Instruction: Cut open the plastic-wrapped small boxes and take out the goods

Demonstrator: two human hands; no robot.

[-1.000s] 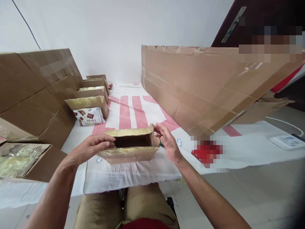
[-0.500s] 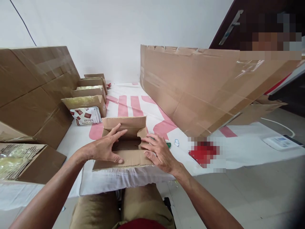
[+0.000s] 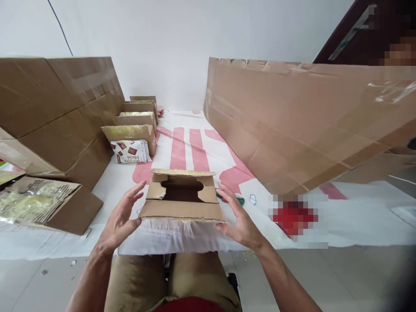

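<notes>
Both hands have lifted off the flaps they were pressing half a second ago. My left hand (image 3: 121,216) and right hand (image 3: 238,216) now flank the small cardboard box (image 3: 182,210), fingers spread and holding nothing, each just beside a side wall. Whether the left thumb touches the near corner I cannot tell. The box sits at the near edge of the red-striped white cloth (image 3: 182,149), its two side flaps folded inward and its long flaps open. In my judgement the long flaps want pressing down evenly from both sides, with the side flaps kept flat beneath and the box square.
</notes>
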